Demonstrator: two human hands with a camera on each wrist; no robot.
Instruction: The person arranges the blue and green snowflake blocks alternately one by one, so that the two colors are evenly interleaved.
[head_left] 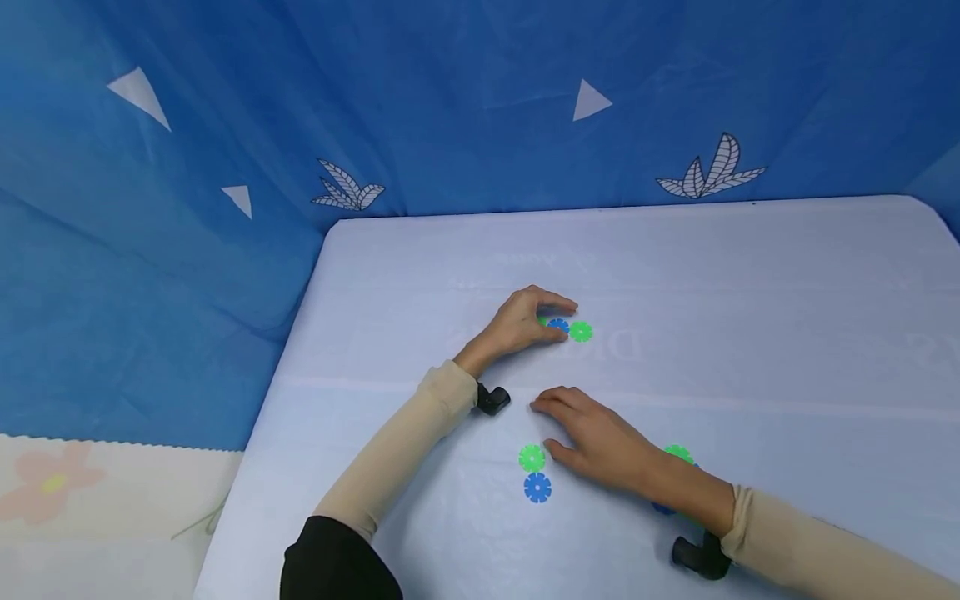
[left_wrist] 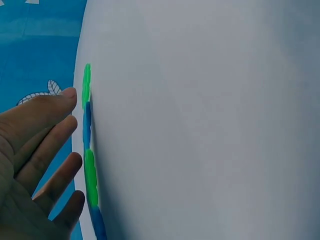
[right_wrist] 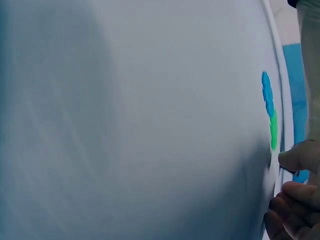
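My left hand [head_left: 517, 321] is at a row of notched plastic discs, its thumb and fingers spread on either side. A blue disc [head_left: 558, 325] and a green disc [head_left: 581, 332] show there; another green one is partly hidden behind the hand. In the left wrist view, the fingers of the left hand [left_wrist: 37, 160] are loosely extended beside green and blue discs [left_wrist: 91, 177] in a line. Lower on the table, my right hand [head_left: 600, 442] has its thumb close to a green disc [head_left: 532, 457], which touches a blue disc [head_left: 537, 487]. Neither hand grips a disc.
Under the right forearm lie more discs, a green one [head_left: 678, 452] and a blue one [head_left: 663, 508], partly covered. The white table [head_left: 750, 333] ends at a blue printed curtain [head_left: 480, 108] behind. A flowered cloth [head_left: 97, 508] is at left.
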